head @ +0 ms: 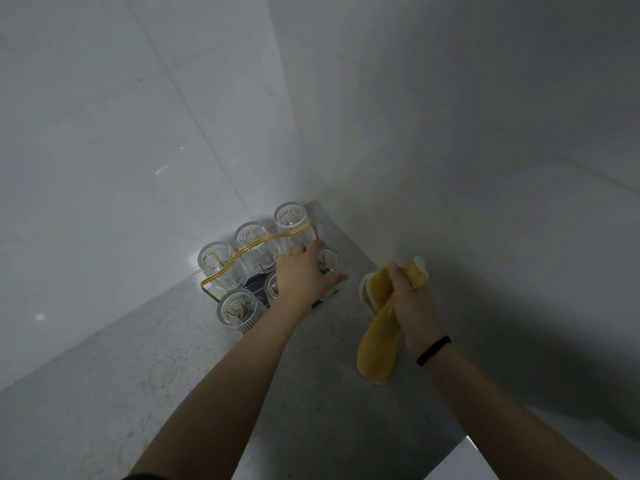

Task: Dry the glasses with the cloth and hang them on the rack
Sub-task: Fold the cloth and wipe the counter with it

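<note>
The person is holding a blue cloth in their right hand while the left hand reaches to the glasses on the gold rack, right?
Not quite: the head view shows the soft cloth is yellow, not blue. The right hand does hold it, and the left hand reaches to the clear patterned glasses on the gold wire rack.

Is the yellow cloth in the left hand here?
No, the cloth hangs bunched in the right hand, while the left hand reaches over the glasses on the rack.
</note>
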A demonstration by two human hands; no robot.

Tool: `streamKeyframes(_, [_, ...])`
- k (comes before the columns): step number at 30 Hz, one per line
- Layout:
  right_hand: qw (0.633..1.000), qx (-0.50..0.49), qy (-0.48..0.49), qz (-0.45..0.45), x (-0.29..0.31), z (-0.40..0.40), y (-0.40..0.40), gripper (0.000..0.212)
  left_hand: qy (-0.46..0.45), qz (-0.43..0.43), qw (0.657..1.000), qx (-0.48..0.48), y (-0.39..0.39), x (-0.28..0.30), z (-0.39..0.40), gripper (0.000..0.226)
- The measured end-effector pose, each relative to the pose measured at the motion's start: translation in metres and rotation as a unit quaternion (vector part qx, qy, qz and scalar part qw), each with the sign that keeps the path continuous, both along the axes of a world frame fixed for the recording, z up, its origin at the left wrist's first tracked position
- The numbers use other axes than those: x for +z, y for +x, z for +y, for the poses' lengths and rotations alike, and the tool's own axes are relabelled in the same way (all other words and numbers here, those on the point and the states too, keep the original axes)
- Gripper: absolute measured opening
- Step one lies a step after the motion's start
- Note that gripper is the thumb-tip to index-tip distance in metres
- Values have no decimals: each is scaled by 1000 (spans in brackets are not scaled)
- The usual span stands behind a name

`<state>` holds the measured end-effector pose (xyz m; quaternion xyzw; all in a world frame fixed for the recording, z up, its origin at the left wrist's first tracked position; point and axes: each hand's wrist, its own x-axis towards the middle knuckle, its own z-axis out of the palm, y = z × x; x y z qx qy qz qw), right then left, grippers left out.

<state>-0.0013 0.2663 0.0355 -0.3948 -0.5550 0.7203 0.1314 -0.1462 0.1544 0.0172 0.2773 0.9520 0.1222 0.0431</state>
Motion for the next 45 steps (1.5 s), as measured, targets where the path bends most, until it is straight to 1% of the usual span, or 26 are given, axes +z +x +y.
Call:
streamKeyframes(4, [1000,10,-5,0,-4,-1,0,46,-5,1,1000,-1,1,-2,-1,80])
streamKeyframes(6, [1000,22,-12,-2,-4,-1,0,45,16,2,1000,8,7,2,-4,74])
streamKeyframes(8, [999,50,-7,-6,-2,-1,3,39,96,11,995,5,17,10,-10,58])
streamKeyframes(9, [998,67,-3,-2,0,-1,4,35,157,-5,988,-11,24,15,-14,50])
streamKeyframes(10, [996,88,6,5,1,-4,5,28,218,-58,974,-24,30,23,-21,48])
streamKeyframes(11, [994,105,14,15,4,-8,5,22,266,-142,953,-34,37,30,-30,50])
streamKeyframes(12, [993,115,15,30,7,-10,4,20,280,-242,928,-41,44,39,-35,53])
streamKeyframes(13, [989,138,12,45,12,-18,1,20,274,-318,906,-46,49,45,-47,50])
streamKeyframes(14, [984,165,13,64,15,-23,0,20,262,-364,892,-54,53,50,-53,44])
streamKeyframes(16, [971,219,27,96,23,-39,-5,17,297,-385,873,-39,60,54,-75,18])
streamKeyframes(17, [965,237,35,105,27,-52,-7,19,327,-376,867,-11,64,57,-91,7])
streamKeyframes(19, [962,248,53,104,32,-65,-10,36,358,-345,867,32,69,63,-112,11])
streamKeyframes(20, [956,267,57,106,34,-74,-12,37,363,-323,873,52,72,67,-127,9])
streamKeyframes(22, [939,315,68,117,38,-90,-17,22,384,-290,874,73,76,74,-157,5])
streamKeyframes(24, [918,357,103,135,44,-114,-22,12,419,-251,867,96,81,78,-195,10])
streamKeyframes(25, [907,372,132,146,47,-125,-25,12,430,-228,867,105,85,81,-211,14])
streamKeyframes(27, [882,395,198,167,57,-139,-31,24,457,-183,862,122,89,86,-230,25])
streamKeyframes(29, [864,408,238,176,67,-162,-39,30,490,-135,850,140,92,91,-256,32])
streamKeyframes(31, [849,419,257,193,76,-197,-45,26,500,-94,847,150,95,95,-293,32])
streamKeyframes(33, [830,430,290,203,81,-226,-51,18,484,-76,857,158,96,99,-326,31])
streamKeyframes(35, [807,447,331,198,88,-259,-54,14,474,-73,860,174,96,103,-364,28])
streamKeyframes(38, [788,484,339,175,102,-289,-58,16,443,-80,873,189,92,107,-406,24])
streamKeyframes(40, [773,501,346,179,110,-309,-59,18,417,-91,887,175,90,110,-435,25])
streamKeyframes(43, [752,509,373,192,122,-339,-57,13,385,-128,901,153,86,114,-476,24])
streamKeyframes(45, [733,516,404,184,129,-347,-57,9,382,-171,892,169,84,117,-486,21])
